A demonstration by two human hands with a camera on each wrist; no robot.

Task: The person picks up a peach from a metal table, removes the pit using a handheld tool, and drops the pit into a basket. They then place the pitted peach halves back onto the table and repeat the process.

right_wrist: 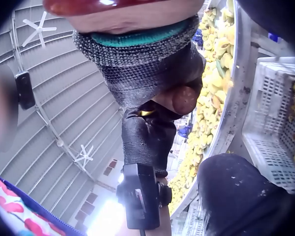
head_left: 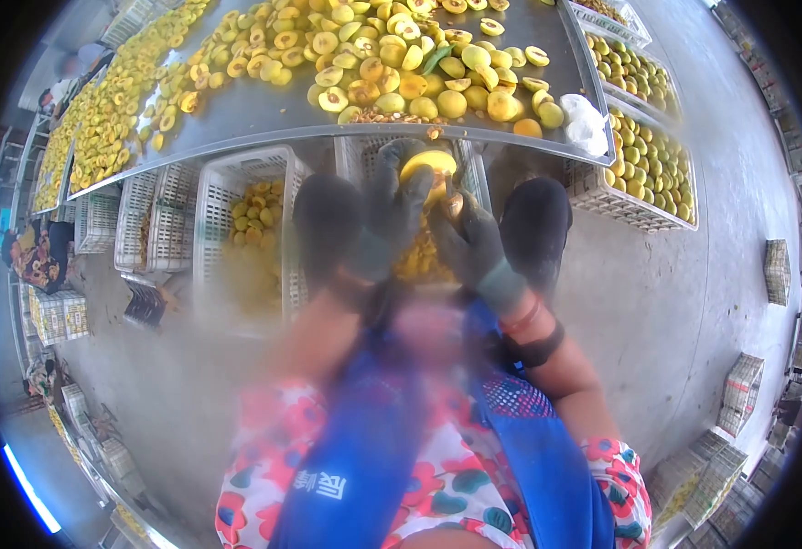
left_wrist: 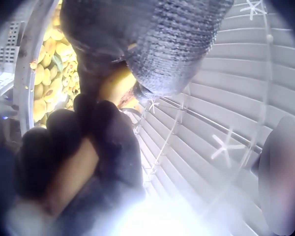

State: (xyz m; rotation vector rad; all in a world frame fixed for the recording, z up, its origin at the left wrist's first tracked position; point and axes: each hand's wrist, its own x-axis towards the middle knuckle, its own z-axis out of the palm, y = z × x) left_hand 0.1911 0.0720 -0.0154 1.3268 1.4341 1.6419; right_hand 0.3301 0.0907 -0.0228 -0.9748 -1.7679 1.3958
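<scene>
My left hand (head_left: 392, 197), in a dark knit glove, holds a yellow stone fruit (head_left: 428, 167) at the table's near edge. The fruit (left_wrist: 119, 86) shows between the gloved fingers in the left wrist view. Close beside it, my right hand (head_left: 476, 240), also gloved, grips a tool by its wooden handle (left_wrist: 76, 167). The rounded handle end (right_wrist: 185, 101) sticks out of the right fist in the right wrist view; the tool's working end is mostly hidden at the fruit. Below both hands, between the knees, a crate holds yellow pieces (head_left: 419, 261).
Many halved and whole fruits (head_left: 382, 69) cover the metal table (head_left: 263, 123). A white crumpled bag (head_left: 584, 125) lies at its right corner. Crates of fruit (head_left: 648, 169) stand to the right, a white crate (head_left: 209, 229) to the left. Other people sit at far left.
</scene>
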